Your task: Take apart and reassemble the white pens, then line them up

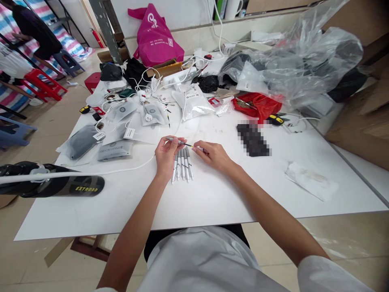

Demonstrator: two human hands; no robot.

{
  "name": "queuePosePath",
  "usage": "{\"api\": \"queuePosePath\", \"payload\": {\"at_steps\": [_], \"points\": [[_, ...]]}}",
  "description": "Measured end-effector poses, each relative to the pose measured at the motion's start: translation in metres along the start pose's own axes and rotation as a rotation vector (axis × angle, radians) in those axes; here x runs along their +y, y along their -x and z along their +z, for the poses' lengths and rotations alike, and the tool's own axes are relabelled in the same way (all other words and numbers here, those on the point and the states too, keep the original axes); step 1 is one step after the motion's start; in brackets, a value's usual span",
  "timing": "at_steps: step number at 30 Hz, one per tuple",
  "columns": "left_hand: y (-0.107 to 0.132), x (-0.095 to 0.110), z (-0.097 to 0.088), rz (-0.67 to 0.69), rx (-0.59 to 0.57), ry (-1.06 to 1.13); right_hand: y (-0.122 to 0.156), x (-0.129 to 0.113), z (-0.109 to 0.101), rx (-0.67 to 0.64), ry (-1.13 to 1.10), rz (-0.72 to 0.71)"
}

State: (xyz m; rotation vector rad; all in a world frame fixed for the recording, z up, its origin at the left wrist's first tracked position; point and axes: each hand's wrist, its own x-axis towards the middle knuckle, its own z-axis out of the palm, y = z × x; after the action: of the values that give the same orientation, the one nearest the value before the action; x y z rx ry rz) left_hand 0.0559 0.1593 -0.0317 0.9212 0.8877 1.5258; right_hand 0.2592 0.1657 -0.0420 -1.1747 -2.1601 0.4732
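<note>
The left hand (165, 156) and the right hand (212, 156) are pinching one thin pen (182, 142) by its two ends, just above the table (212, 194); five similar pens (182, 165) are already lying side by side beneath it; I judge this one is not sorted yet.

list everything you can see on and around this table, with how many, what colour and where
pens: about five, grey, in a row under the hands
pen: one, grey, held between both hands
table: one, white, centre
packets: several, grey and clear, left of the hands
bag: one, pink, far edge
plastic sheeting: clear, far right
red bag: one, right of centre
cables: white, far middle
black tube: one, near left
stools: red, floor at left
left hand: grips the pen
right hand: grips its other end
</note>
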Motion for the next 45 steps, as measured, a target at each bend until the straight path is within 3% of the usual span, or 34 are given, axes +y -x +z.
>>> {"api": "queuePosePath", "payload": {"at_steps": [3, 10, 20, 37, 45], "points": [[0.001, 0.001, 0.001, -0.041, -0.039, -0.015, 0.0, -0.001, 0.0, 0.001, -0.031, 0.002], [-0.008, 0.011, -0.01, 0.047, 0.082, 0.018, -0.001, 0.003, -0.003, 0.071, -0.028, 0.027], [-0.011, 0.013, -0.014, 0.055, 0.108, 0.06, -0.001, 0.005, -0.005, 0.087, -0.044, 0.028], [0.005, 0.004, 0.003, -0.03, -0.077, -0.008, 0.001, 0.003, 0.002, 0.026, 0.029, -0.03], [0.011, 0.0, 0.009, -0.024, -0.158, -0.176, 0.004, -0.002, 0.008, -0.002, 0.01, -0.01]]}}
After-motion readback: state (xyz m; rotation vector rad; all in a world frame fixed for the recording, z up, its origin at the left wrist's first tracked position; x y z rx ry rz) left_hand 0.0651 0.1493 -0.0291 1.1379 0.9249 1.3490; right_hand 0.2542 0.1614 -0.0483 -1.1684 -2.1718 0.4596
